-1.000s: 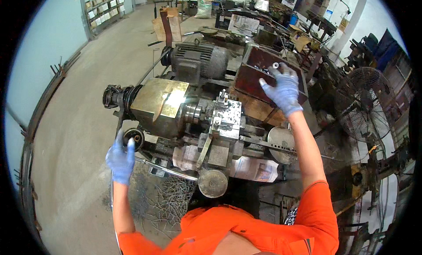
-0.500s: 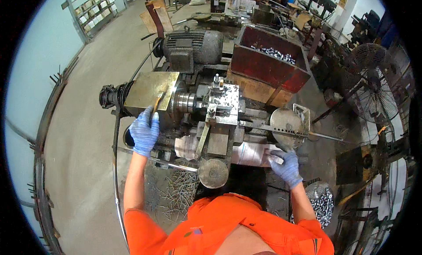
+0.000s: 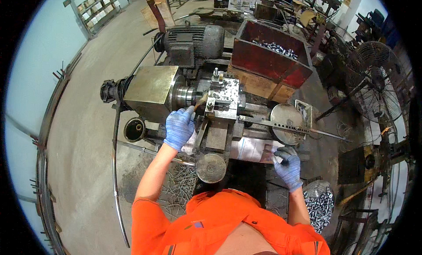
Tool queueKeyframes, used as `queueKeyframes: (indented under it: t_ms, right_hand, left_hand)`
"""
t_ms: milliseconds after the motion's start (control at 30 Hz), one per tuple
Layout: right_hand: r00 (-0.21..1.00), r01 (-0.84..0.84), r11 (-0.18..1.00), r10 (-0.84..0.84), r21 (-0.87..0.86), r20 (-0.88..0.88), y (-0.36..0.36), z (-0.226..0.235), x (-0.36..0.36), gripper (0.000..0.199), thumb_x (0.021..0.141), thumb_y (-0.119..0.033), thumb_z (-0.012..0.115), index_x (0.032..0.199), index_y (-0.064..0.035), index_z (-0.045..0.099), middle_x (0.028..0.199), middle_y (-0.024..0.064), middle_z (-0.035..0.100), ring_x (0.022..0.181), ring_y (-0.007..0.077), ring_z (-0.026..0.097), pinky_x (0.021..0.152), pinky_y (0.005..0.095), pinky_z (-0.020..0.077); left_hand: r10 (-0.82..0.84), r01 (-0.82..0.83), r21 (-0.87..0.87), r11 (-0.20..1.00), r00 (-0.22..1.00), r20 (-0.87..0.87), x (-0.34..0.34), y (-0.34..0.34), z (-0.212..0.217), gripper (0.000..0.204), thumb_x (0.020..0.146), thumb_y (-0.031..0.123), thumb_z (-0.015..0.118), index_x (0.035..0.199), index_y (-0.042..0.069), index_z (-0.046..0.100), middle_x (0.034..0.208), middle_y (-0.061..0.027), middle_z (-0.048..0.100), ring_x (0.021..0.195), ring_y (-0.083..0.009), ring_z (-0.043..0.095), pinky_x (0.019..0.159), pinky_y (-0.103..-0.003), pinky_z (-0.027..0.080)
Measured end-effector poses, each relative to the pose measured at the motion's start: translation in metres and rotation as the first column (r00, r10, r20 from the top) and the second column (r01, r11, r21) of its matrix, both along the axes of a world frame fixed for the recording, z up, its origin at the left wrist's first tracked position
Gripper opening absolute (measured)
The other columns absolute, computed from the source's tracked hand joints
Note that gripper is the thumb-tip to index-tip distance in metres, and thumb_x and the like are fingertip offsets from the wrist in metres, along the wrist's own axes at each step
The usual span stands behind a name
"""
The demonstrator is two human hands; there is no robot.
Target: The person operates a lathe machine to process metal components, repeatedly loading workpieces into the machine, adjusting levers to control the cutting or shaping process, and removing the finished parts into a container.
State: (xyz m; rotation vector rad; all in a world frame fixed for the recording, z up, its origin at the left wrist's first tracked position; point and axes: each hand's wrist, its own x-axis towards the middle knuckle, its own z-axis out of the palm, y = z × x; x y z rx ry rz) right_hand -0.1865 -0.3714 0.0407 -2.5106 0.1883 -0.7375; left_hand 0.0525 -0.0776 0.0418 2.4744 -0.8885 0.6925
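My left hand (image 3: 179, 128), in a blue glove, grips the handle of a small brush (image 3: 201, 100). The bristles reach between the lathe's shiny round chuck (image 3: 185, 97) and the tool block (image 3: 224, 96), which is speckled with metal chips. My right hand (image 3: 288, 169), gloved in blue with dark fingertips, hovers by the right end of a printed paper sheet (image 3: 251, 150). Its fingers are loosely bent, with the thumb apart, and I see nothing held in them. A flat metal lever (image 3: 201, 136) slants down from the tool block, beside my left hand.
A red bin (image 3: 268, 59) of small metal parts stands behind the lathe, right of a motor (image 3: 193, 44). Round metal discs (image 3: 211, 168) sit at the front. A wire basket (image 3: 319, 204) of shiny parts is by my right forearm; a fan (image 3: 373, 81) stands right.
My left hand has moved right with the brush, from the brass-coloured cover to the gap beside the chuck. My right hand has shifted slightly at the paper's edge, its thumb lower.
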Motion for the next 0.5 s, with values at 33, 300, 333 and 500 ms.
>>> queueKeyframes:
  t_ms: [33, 300, 333, 500]
  right_hand:
    - [1.0, -0.001, 1.0, 0.001, -0.002, -0.009, 0.0, 0.0, -0.002, 0.017, 0.064, -0.013, 0.073, 0.08, -0.0084, 0.069, 0.083, 0.01, 0.063, 0.081, 0.0276, 0.059, 0.075, 0.0363, 0.0471]
    - [0.986, 0.164, 0.976, -0.157, 0.146, -0.06, -0.025, -0.019, -0.028, 0.012, 0.065, -0.011, 0.073, 0.075, -0.0068, 0.068, 0.081, 0.011, 0.065, 0.078, 0.0274, 0.061, 0.073, 0.0353, 0.0476]
    - [0.985, 0.169, 0.98, -0.164, 0.102, -0.055, -0.028, -0.018, -0.03, 0.012, 0.065, -0.012, 0.073, 0.075, -0.0069, 0.068, 0.08, 0.0111, 0.065, 0.077, 0.0278, 0.061, 0.073, 0.0356, 0.0476]
    - [0.954, 0.3, 0.953, -0.301, -0.035, -0.014, -0.057, -0.023, -0.054, 0.022, 0.069, -0.029, 0.072, 0.075, -0.0078, 0.068, 0.077, 0.0132, 0.065, 0.075, 0.031, 0.06, 0.073, 0.0395, 0.0464]
  left_hand:
    - [0.014, -0.012, 0.051, 0.999, 1.0, -0.026, -0.001, 0.003, 0.002, 0.017, 0.078, 0.014, 0.059, 0.095, 0.01, 0.063, 0.07, -0.0116, 0.056, 0.064, -0.0297, 0.056, 0.058, -0.041, 0.045]
    - [0.028, -0.016, -0.131, 0.991, 0.996, 0.089, -0.02, 0.035, 0.049, 0.02, 0.081, 0.016, 0.062, 0.099, 0.007, 0.063, 0.07, -0.0113, 0.057, 0.066, -0.029, 0.054, 0.062, -0.04, 0.043]
    - [0.055, -0.019, -0.156, 0.988, 0.971, 0.232, -0.013, 0.043, 0.054, 0.019, 0.082, 0.016, 0.061, 0.099, 0.006, 0.064, 0.076, -0.0119, 0.06, 0.069, -0.0285, 0.056, 0.063, -0.039, 0.044]
    - [0.285, -0.295, 0.007, 0.956, 0.931, 0.229, 0.024, 0.074, 0.053, 0.026, 0.087, 0.025, 0.056, 0.107, 0.009, 0.064, 0.083, -0.0128, 0.063, 0.074, -0.0274, 0.059, 0.068, -0.038, 0.046]
